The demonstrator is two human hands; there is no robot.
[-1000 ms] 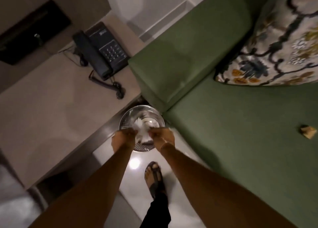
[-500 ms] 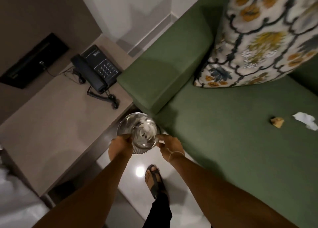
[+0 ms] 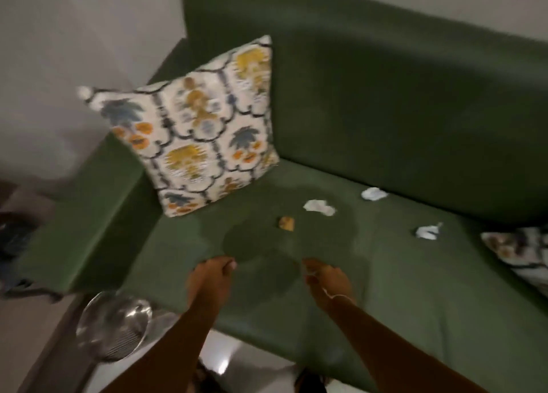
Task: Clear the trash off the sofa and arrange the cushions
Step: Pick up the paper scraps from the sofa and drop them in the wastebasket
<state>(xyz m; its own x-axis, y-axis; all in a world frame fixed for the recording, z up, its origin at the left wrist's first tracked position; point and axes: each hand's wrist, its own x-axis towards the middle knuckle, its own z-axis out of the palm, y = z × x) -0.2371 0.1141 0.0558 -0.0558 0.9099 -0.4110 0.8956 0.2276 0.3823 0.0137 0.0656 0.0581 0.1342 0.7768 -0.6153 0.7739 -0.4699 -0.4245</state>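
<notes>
Sofa (image 3: 385,119): green, long axis running left to right across the view, backrest at the far side, seat facing the person. Left armrest (image 3: 80,214) near the metal bin (image 3: 114,327), which stands on the floor just beside the sofa's front left corner.

Cushions: patterned cushion (image 3: 195,134) leans upright in the left corner, tilted, one corner pointing up. Second cushion (image 3: 516,250) lies flat at the right edge, partly out of view.

Trash on the seat, mid-zone, well apart from both cushions: three crumpled white paper scraps (image 3: 318,207) (image 3: 373,193) (image 3: 427,232) and one small brown scrap (image 3: 286,223).

Hands: left hand (image 3: 212,277) and right hand (image 3: 324,277) over the seat's front edge, fingers loosely curled, nothing visible in either; frame blurred.

Step (judged): trash pickup is partly done. Next move calls for reaching forward to the brown scrap, the nearest, pinching it lightly, then gathering the papers and carrying all left to the bin. Cushions after.
</notes>
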